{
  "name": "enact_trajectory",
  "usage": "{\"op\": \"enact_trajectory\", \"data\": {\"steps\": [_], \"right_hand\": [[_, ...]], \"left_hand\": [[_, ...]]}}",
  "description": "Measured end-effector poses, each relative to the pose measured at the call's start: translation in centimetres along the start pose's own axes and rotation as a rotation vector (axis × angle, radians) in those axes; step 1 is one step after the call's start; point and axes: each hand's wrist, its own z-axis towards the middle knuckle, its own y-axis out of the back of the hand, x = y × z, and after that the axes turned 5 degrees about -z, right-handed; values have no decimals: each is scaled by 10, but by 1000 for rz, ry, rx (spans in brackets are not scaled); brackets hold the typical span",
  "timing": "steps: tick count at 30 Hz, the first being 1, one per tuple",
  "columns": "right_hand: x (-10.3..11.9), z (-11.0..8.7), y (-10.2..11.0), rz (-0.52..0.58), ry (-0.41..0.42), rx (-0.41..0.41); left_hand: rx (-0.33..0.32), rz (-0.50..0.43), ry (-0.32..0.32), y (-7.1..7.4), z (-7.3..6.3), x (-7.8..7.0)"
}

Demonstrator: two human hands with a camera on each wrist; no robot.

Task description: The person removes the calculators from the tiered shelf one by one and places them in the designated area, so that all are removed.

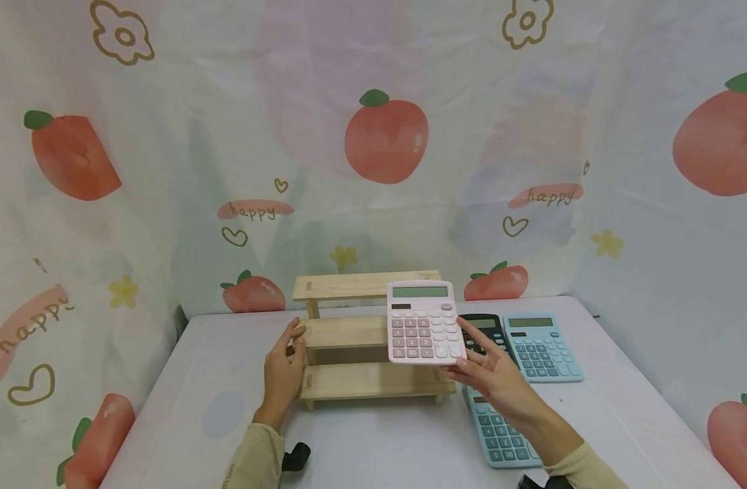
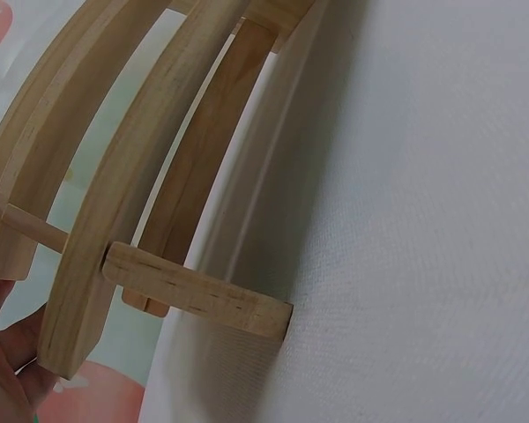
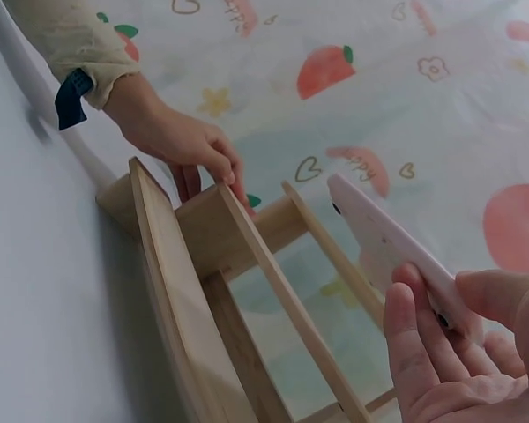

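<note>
A three-step wooden rack [image 1: 346, 333] stands on the white table. At its left end my left hand [image 1: 283, 373] grips the middle step, and in the right wrist view its fingers and thumb [image 3: 219, 166] bend over the wood. My right hand [image 1: 502, 380] pinches a pink calculator [image 1: 419, 309] by its lower right edge, thumb on one face and fingers behind. That calculator is raised in front of the rack's right part, tilted with keys and screen toward the head camera. The right wrist view catches the calculator [image 3: 397, 238] from its back and edge.
Right of the rack lie a black calculator [image 1: 482, 322], partly behind my right hand, and a blue calculator [image 1: 547, 348] beside it. Nearer me, another blue calculator [image 1: 502, 438] is partly covered by my right forearm. A fruit-print curtain [image 1: 373, 231] surrounds the table.
</note>
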Motion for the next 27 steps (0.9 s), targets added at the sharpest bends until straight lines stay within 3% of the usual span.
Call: {"op": "enact_trajectory", "data": {"steps": [27], "right_hand": [[-12,-46,45,75,3,8]], "left_hand": [[1,-12,17,0,-1,-1]]}}
